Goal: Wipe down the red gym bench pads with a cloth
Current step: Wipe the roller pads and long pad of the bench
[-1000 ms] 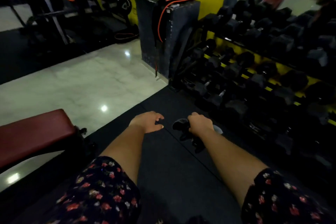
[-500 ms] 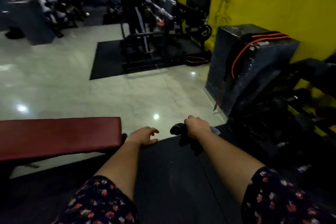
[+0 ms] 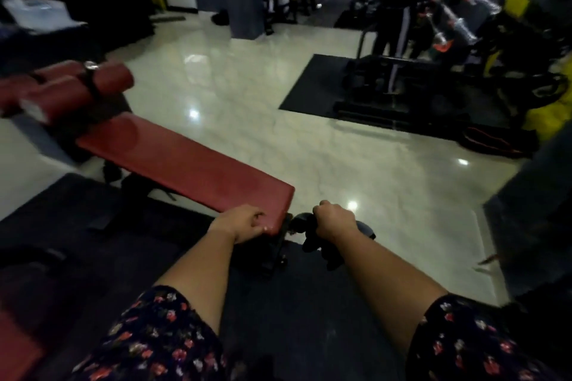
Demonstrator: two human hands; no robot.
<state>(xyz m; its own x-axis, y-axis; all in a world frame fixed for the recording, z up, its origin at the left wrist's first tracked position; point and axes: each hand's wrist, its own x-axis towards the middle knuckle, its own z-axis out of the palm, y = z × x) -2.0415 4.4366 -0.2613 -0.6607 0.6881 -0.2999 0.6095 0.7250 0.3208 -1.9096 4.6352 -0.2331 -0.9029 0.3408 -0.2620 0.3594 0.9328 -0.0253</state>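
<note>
Pale polished stone floor (image 3: 263,96), glossy with light spots, fills the middle of the view. Black rubber mat (image 3: 278,312), in the foreground, lies under the person's arms and runs off left beneath the bench frame. Second black mat (image 3: 309,93), far right of centre, carries a dark weight rack (image 3: 433,77) with bars stacked up its side; detail there is blurred. Red bench pad (image 3: 185,164), long and flat, runs diagonally from upper left to its near end at centre, on a dark frame that stands on the foreground mat. Red roller pads (image 3: 77,86), cylindrical, sit at the far end of the bench pad, upper left, blurred. Standing person (image 3: 399,9), in dark trousers with a pale side stripe, is beside the rack, well apart from the bench. Floral sleeves (image 3: 161,337), dark with red and white blooms, cover both upper arms at the bottom edge. Left hand (image 3: 244,224) is at the near corner of the bench pad, fingers loosely curled with nothing held; whether it touches the pad cannot be told. Right hand (image 3: 334,223), just right of that corner, is a fist gripping the dark cloth (image 3: 309,243), which is bunched and hangs below the knuckles, clear of the pad.
</note>
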